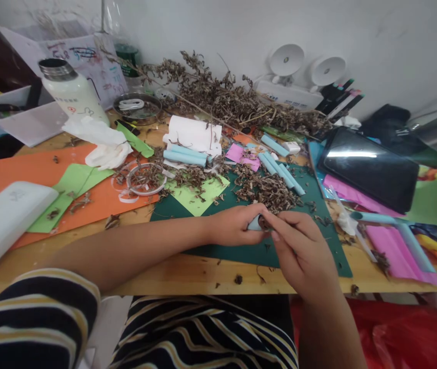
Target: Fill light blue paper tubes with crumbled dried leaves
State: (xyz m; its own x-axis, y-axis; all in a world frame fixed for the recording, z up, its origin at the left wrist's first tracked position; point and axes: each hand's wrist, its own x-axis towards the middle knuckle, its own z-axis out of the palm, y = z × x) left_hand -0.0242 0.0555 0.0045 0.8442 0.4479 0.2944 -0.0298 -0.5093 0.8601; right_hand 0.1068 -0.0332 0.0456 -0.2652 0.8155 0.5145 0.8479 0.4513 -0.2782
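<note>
Low over the front of the green cutting mat (218, 251), my left hand (234, 225) is wrapped round a short light-blue paper tube (255, 223). Brown dried leaf bits show in the tube's open end, which faces right. My right hand (306, 251) closes at that end, index finger and thumb touching the tube's mouth; whether a leaf is pinched between them is hidden. Just behind the hands lies a heap of crumbled dried leaves (266, 190). Several more blue paper tubes (283, 173) lie behind it, and others (185, 156) rest by a white paper roll (193, 132).
Dried branches (218, 92) spread along the wall. A cream bottle (74, 92) and white case (8, 225) stand left, near a tape ring (146, 179) on orange paper (134, 206). To the right are a black tablet (370, 166) and pink paper (395, 251).
</note>
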